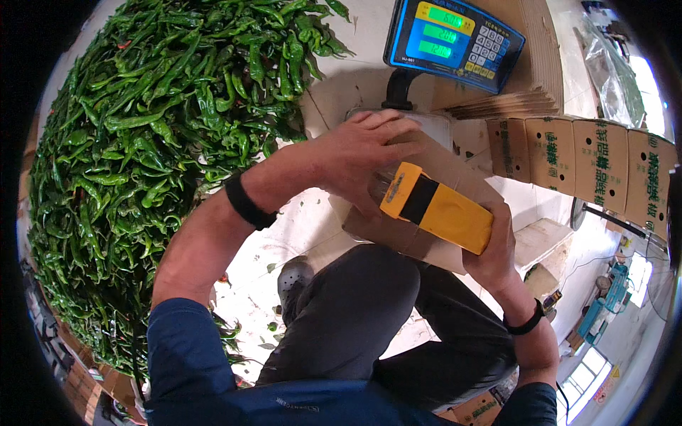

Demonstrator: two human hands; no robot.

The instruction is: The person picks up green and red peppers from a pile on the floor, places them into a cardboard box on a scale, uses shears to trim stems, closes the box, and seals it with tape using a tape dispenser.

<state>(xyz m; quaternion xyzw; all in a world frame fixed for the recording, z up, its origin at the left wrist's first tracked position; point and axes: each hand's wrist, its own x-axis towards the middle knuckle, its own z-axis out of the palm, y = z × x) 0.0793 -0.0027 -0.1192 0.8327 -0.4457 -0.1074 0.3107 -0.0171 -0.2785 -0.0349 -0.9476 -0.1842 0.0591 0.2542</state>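
Note:
In front of my knees sits a closed brown cardboard carton (442,152), tilted in view, at the scale's platform (445,123). My left hand (365,154) lies spread across the carton's left end, with nothing gripped in it. On the right, my right hand (493,247) is closed around the end of a yellow handheld tool with a black band (453,215). This tool is over the carton's top, its front end near my left thumb; whether it touches the cardboard is hidden. Behind the carton stands the scale's lit display (453,45).
A large heap of green chili peppers (154,128) covers the floor at left. Flattened cardboard (538,64) is stacked behind the display. A row of printed cartons (591,154) stands at right, above a wheel (577,213). A foam block (543,242) sits nearer me.

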